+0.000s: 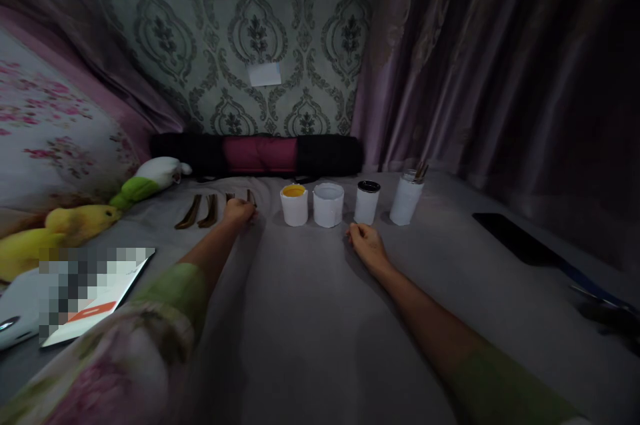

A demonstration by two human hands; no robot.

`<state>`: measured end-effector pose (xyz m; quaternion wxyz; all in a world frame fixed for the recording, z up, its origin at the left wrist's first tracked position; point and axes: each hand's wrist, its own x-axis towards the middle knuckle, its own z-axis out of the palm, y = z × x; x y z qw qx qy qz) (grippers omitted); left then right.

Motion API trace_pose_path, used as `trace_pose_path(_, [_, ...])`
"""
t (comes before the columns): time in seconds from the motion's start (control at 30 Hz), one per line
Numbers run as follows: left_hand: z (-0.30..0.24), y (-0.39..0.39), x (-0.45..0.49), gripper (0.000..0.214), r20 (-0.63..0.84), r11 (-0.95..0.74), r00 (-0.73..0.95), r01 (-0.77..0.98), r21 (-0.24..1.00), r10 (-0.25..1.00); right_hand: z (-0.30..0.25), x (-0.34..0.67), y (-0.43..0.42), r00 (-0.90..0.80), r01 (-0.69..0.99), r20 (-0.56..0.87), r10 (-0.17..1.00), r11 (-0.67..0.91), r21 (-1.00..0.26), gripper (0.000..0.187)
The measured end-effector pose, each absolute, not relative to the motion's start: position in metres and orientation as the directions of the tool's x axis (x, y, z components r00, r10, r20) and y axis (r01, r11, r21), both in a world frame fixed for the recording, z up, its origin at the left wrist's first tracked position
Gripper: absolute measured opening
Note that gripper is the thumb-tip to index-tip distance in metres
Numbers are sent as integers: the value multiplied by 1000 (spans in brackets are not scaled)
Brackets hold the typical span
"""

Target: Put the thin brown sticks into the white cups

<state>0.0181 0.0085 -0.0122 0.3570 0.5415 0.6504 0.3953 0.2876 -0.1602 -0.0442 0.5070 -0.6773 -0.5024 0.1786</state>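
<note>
Several slim, curved brown-gold strips [208,210] lie in a row on the grey cloth at the left; I cannot make out their kind. My left hand [240,212] is closed over the right end of the row, its fingers at one strip and partly hidden. My right hand [369,244] rests in a loose fist on the cloth, with nothing visible in it. Just beyond it stands a narrow white container with a black top [367,204]. Left of that are a white tub with a pale inside [328,206] and a white tub with yellow inside [295,208].
A white-wrapped jar [406,200] with thin brushes stands right of the containers. A black phone-like slab [517,238] lies at the right. Plush toys [83,224] and a lit tablet [107,288] are at the left. A black and maroon roll [257,155] lies along the wall.
</note>
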Motion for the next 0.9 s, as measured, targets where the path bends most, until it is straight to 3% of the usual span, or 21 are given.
trace_pose_path(0.37, [-10, -11, 30, 13, -187, 200, -196, 49, 979, 963, -46, 289, -160, 437, 481, 270, 858, 31, -876, 39])
trace_pose_path(0.9, [-17, -36, 36, 17, -236, 219, -56, -211, 953, 970, -44, 287, -162, 420, 468, 274, 865, 53, -882, 41])
